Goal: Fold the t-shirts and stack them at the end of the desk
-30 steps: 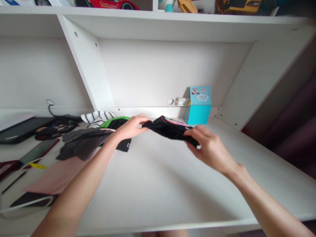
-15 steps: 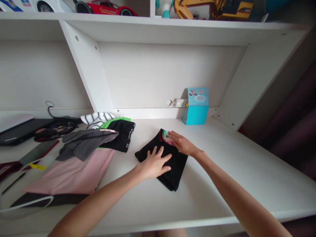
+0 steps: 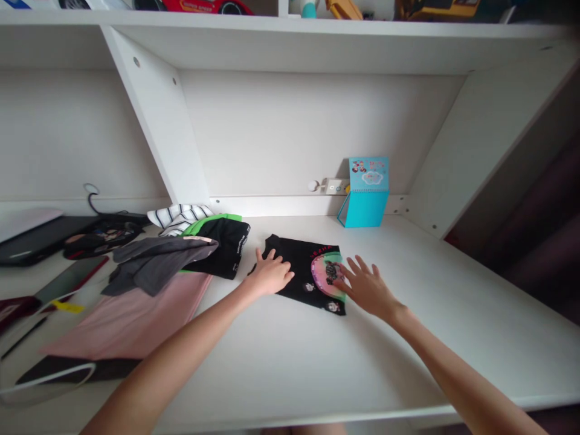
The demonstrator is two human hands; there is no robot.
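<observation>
A black T-shirt [image 3: 296, 266] lies folded into a rough rectangle on the white desk, its round pink-and-green print and red lettering facing up on the right part. My left hand [image 3: 270, 273] rests on its left end with the fingers spread. At the shirt's right edge is my right hand [image 3: 368, 289], fingers apart, the fingertips over the border of the print; whether they press on the cloth I cannot tell. Neither hand has anything gripped.
To the left lie a grey garment [image 3: 158, 257], a black garment [image 3: 222, 241], a striped cloth [image 3: 179, 216] and a pink garment [image 3: 136, 320]. A blue desk calendar [image 3: 366, 205] stands at the back near a socket [image 3: 336, 186]. A shelf [image 3: 290, 45] with toy vehicles runs above.
The shirt has turned and now lies crosswise, with more of its print showing. My left hand has shifted left and away from me; my right hand has moved right and nearer.
</observation>
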